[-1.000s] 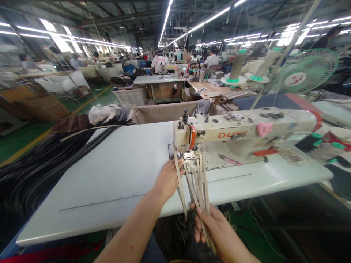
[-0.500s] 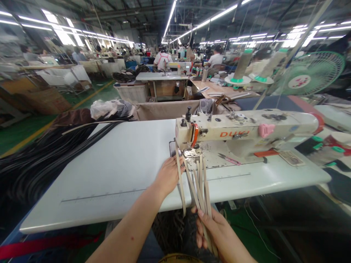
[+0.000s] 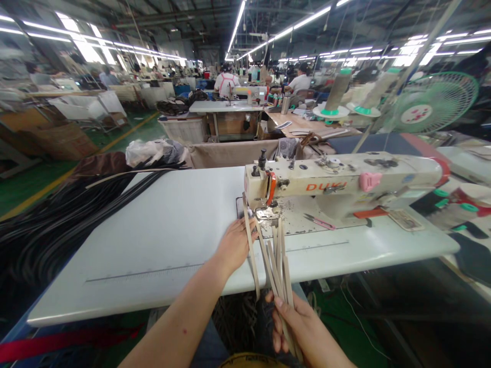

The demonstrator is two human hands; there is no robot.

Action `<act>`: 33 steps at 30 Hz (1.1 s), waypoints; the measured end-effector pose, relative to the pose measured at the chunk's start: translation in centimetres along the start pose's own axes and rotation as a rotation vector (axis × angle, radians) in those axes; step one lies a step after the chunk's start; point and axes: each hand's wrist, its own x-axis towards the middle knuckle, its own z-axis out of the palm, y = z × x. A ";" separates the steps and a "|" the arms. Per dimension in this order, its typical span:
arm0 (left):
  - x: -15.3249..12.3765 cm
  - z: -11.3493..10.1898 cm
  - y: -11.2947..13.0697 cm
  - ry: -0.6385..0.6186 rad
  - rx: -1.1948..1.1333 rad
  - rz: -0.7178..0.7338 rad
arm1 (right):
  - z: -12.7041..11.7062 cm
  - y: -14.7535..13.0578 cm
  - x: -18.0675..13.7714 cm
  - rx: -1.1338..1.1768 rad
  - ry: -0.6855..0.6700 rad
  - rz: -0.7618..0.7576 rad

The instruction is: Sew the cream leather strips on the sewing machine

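Several tan straps [image 3: 276, 266] run from under the presser foot of a white sewing machine [image 3: 337, 184] down over the table's front edge. My left hand [image 3: 235, 244] rests on the white table [image 3: 153, 240] beside the needle, fingers pressed against the leftmost strap. Below the table edge my right hand [image 3: 297, 322] is closed round the lower ends of the straps, gathering them together.
A heap of black straps [image 3: 57, 225] covers the table's left end. Pink snips [image 3: 318, 222] lie on the machine bed. Thread cones [image 3: 337, 92] and a green fan [image 3: 429, 105] stand at the right. Other people sit at machines far behind.
Hands and straps stay almost where they were. The view has shifted slightly; my right hand sits a little lower on the straps.
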 end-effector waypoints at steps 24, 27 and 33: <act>-0.1 0.1 -0.1 -0.006 0.003 0.000 | -0.4 0.2 0.1 -0.010 -0.003 0.020; 0.0 0.1 -0.2 -0.001 -0.001 0.011 | -0.3 0.3 0.2 -0.014 0.004 0.021; -0.1 0.2 -0.1 -0.019 0.019 -0.005 | -0.2 0.5 0.1 -0.009 0.016 0.015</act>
